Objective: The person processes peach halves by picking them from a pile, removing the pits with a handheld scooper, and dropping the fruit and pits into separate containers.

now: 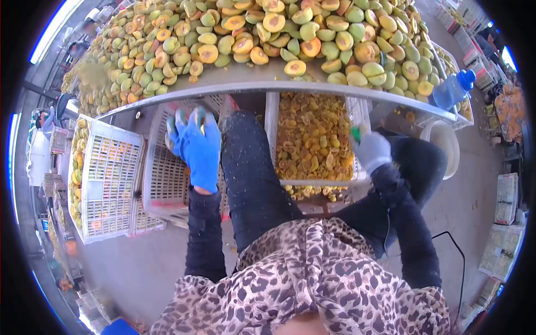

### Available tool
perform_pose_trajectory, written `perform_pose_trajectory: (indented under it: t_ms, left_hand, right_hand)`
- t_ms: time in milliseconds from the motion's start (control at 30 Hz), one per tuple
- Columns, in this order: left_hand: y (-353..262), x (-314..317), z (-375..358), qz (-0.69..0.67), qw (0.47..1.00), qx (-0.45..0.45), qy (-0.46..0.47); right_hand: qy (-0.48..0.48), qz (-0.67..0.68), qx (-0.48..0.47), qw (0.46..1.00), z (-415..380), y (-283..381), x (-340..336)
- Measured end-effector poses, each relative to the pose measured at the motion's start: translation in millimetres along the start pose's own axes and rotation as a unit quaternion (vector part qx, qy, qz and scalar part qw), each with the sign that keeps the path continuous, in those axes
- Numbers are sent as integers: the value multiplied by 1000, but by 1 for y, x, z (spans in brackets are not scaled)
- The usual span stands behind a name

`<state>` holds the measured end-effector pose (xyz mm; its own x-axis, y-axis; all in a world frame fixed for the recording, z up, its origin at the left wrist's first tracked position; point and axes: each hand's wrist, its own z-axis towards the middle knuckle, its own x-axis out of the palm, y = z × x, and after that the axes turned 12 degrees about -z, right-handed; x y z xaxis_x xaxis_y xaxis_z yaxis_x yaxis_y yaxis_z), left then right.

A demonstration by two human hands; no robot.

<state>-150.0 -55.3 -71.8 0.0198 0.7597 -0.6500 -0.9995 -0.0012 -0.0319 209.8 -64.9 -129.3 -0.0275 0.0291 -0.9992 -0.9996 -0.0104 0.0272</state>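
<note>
My left hand [196, 146], in a blue glove with discoloured fingertips, is over a white plastic crate [162, 187] beside my leg. Its fingers are spread, and I see nothing held in them. In a pale grey glove, my right hand [374, 152] is closed around a small green-handled tool [355, 133]; its working end cannot be made out. That hand is at the right edge of a crate [272, 139] between my knees, which holds brownish-yellow fruit scraps [315, 137]. Beyond both hands, halved yellow-green stone fruit [273, 22] are heaped on a metal-edged table [251, 73].
A blue bottle [451, 89] stands at the table's right corner, above a white bucket [446, 146]. Upright crates of fruit [109, 178] are on the left. More crates [505, 198] line the right side. A thin black bar [460, 251] rises from the floor.
</note>
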Motion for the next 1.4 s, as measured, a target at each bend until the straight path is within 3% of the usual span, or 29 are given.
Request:
perform_pose_trajectory:
  t_ms: [33,100,133,167,233,367,500,567,600,700,767,833,867,933,967,1033,1100,1167,1200,1267,1300,1367,1400]
  left_hand:
    - [-2,20,12,2,1000,0,-5]
    - [-19,66,42,-207,969,113,79]
    - [-50,78,59,-346,924,-34,162]
    - [-82,88,74,-471,831,-175,240]
    - [-101,146,71,-328,899,-11,289]
    - [-139,180,78,-288,898,-18,333]
    - [-139,178,77,-330,878,-95,334]
    - [-128,172,75,-482,797,-120,343]
    - [-124,176,70,-429,836,-88,331]
    - [-130,180,69,-361,881,-31,305]
    - [-134,178,73,-416,855,-50,305]
    - [-136,172,73,-482,793,-77,365]
    - [-137,168,72,-484,791,-76,365]
    - [-141,162,72,-574,746,-192,279]
    - [-141,154,73,-576,745,-190,279]
    - [-138,123,71,-807,454,-300,228]
    - [-144,92,54,-872,228,-342,265]
    - [-160,41,42,-846,403,-248,246]
    - [-163,26,37,-844,404,-255,245]
    - [-170,8,32,-813,548,-91,174]
    - [-171,4,30,-813,548,-95,171]
    - [-172,-5,25,-906,235,-296,189]
    - [-178,-7,23,-904,261,-302,151]
  right_hand:
    - [15,22,-11,1000,-4,7,7]
    - [38,95,-32,994,-9,25,11]
    - [45,124,-46,990,-11,33,11]
    - [51,152,-58,985,-14,40,9]
    - [45,189,-76,978,-20,49,3]
    - [50,183,-61,980,-22,45,4]
    - [6,237,-52,970,-14,42,2]
    - [-13,328,-38,944,-1,48,-26]
    - [-7,335,-35,942,7,53,-33]
    - [-14,395,-70,916,16,65,-45]
    - [-37,357,-75,930,17,72,-45]
    - [-39,363,-73,928,6,74,-43]
    - [-33,376,-66,924,-1,74,-43]
    - [-27,386,-58,920,-10,70,-47]
    - [-38,418,-47,906,-12,66,-51]
    - [-45,454,-29,889,-15,62,-58]
    - [-41,458,-31,888,-7,60,-67]
    - [-33,450,-31,892,-4,64,-73]
    - [-43,455,-32,889,-3,66,-79]
    - [-23,490,-21,871,-7,67,-85]
    - [-19,488,-23,872,-10,66,-85]
    - [-29,505,-37,862,-17,67,-83]
    - [-25,505,-38,862,-20,68,-82]
